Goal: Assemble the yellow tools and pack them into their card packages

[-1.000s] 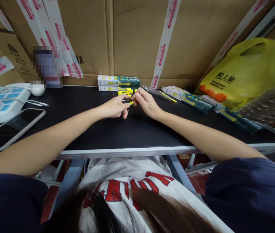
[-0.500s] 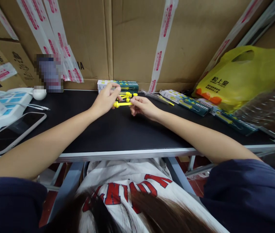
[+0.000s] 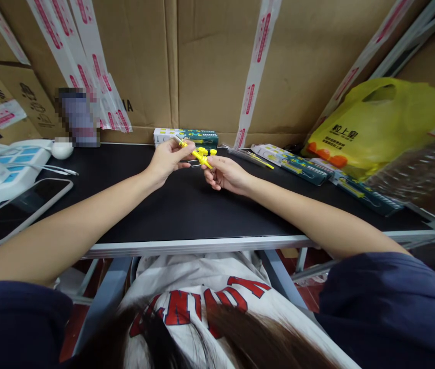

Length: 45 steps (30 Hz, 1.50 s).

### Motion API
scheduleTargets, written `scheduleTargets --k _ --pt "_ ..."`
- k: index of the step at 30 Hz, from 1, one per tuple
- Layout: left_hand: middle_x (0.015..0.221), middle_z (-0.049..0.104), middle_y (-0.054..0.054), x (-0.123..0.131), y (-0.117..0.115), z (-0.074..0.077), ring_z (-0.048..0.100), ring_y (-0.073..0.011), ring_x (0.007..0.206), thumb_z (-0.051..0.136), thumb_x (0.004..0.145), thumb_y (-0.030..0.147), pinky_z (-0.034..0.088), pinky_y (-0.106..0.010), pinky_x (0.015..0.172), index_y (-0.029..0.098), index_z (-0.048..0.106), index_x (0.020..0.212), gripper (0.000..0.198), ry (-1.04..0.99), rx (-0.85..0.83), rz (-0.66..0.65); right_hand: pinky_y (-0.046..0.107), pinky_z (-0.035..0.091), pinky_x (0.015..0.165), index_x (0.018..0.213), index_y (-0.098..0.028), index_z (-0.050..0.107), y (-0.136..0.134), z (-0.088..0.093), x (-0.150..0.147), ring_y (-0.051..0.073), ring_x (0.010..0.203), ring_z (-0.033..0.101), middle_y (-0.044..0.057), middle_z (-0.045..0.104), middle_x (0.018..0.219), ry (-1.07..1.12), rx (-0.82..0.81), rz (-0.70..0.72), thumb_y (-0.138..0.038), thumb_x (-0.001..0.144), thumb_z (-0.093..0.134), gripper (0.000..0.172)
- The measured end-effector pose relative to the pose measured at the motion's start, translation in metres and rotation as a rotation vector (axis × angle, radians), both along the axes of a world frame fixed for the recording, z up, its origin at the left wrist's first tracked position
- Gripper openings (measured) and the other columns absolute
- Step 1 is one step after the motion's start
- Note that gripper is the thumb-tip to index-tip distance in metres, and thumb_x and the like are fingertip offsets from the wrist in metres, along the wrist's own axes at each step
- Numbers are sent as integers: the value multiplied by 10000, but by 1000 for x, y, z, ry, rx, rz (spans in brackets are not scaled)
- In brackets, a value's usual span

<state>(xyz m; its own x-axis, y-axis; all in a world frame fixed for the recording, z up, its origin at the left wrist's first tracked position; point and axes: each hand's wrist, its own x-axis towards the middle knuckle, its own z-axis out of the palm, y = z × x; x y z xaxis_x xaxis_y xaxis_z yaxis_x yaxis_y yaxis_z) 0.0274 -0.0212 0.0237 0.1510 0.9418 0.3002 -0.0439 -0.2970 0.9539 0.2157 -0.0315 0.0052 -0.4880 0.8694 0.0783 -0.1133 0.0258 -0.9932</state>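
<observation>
A thin yellow tool slants between my two hands above the black table. My left hand pinches its upper end near the far edge. My right hand is curled round its lower end, palm up. Right behind it lie a few more yellow tools, loose on the table. Two stacked green and white boxes stand just behind the hands, against the cardboard.
Flat green packets lie in a row at the right, beside a yellow plastic bag. A white power strip and a phone lie at the left. Taped cardboard boxes wall off the back.
My hands rose from the table. The left hand took a yellow tool from the pile, and the tool turned from level to slanted between both hands.
</observation>
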Motion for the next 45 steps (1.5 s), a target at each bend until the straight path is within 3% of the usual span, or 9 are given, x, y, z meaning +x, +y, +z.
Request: scheduleTargets --k 5,9,13,17,24,27,30,37,45 --pt "878 744 -50 -1 3 5 736 -146 816 731 858 443 572 -202 640 158 646 953 313 7 93 86 151 298 302 946 -183 510 -4 3 -1 88 377 462 -41 572 538 -109 -36 70 -488 1019 460 317" --pt "800 708 -21 -5 9 6 713 -122 734 702 883 449 549 -198 604 168 622 928 295 -8 152 164 136 301 302 948 -187 500 -5 3 -1 83 373 486 -28 617 558 -175 -7 111 -447 1005 501 266" --pt "733 657 10 -6 9 5 673 -103 661 699 883 455 522 -193 570 184 580 891 297 -20 164 150 140 327 303 910 -163 530 -4 1 -1 83 378 510 11 663 579 -236 42 154 -421 997 513 273" --pt "685 603 31 -4 5 5 614 -83 577 695 883 461 500 -195 533 189 547 845 312 15 161 128 133 321 300 903 -168 529 -5 -1 0 65 372 494 -14 668 596 -248 115 185 -405 925 641 263" --pt "597 531 42 -6 10 3 553 -76 514 568 950 530 476 -192 508 196 527 787 373 30 254 158 139 325 305 1117 -163 520 -4 -2 3 65 385 499 -38 674 627 -242 191 237 -382 896 684 351" --pt "569 516 48 -7 10 5 523 -74 469 532 962 550 454 -191 478 204 510 782 391 40 273 158 145 313 294 1097 -160 530 2 -4 6 66 367 481 -43 655 603 -248 219 158 -376 903 670 322" --pt "514 486 62 -7 7 7 461 -62 395 528 970 535 402 -181 421 210 477 754 394 89 269 122 140 285 293 1025 -155 558 14 -4 12 56 353 451 -49 622 565 -245 282 -18 -349 918 649 239" --pt "447 422 73 -8 0 5 363 -43 328 550 965 511 293 -165 339 190 515 730 399 330 112 -122 139 318 355 869 -166 561 54 -9 39 55 429 472 -36 591 588 -332 426 -471 -147 915 574 52" --pt "480 382 62 -4 6 -6 317 -52 337 383 1025 494 250 -186 340 190 532 755 433 312 -55 -156 258 479 614 843 -179 572 71 -22 52 124 628 562 -1 601 694 -495 621 -507 -139 851 536 54"
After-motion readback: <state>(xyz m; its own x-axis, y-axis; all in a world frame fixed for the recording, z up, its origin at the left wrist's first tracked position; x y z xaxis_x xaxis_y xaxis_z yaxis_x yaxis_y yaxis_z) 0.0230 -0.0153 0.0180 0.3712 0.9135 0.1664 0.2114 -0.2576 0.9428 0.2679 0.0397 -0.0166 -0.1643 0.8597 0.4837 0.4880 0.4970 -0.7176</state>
